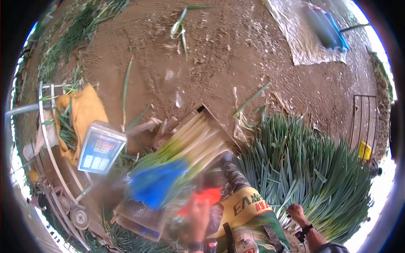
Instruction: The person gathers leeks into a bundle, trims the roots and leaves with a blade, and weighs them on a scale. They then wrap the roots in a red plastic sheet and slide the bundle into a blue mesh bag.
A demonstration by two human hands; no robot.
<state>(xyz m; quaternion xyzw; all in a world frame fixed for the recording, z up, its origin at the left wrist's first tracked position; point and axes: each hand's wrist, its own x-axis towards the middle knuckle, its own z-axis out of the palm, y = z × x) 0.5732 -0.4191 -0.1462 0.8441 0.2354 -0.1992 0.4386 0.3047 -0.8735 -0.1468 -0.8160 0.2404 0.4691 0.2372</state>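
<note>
My left hand [199, 217], smeared by motion, is low in the middle beside a bright red piece of material [204, 198]; its fingers are too blurred to read. My right hand [297, 213] has curled fingers at the near edge of a big heap of green onions [303, 164]; whatever it grips is hidden. Left of centre, long green onions with pale stems [198, 143] lie side by side in a shallow wood-edged tray [221, 130]. A blue sheet or bag [158, 183] covers part of their leaves.
A boxy display unit [102, 149] stands left of the tray, before an orange sack [84, 114] and a metal-framed cart [52, 143]. A printed yellow-and-green sack [242, 211] covers my lap. Stray onion leaves [126, 92] lie on bare soil; plastic sheeting [295, 38] is at upper right.
</note>
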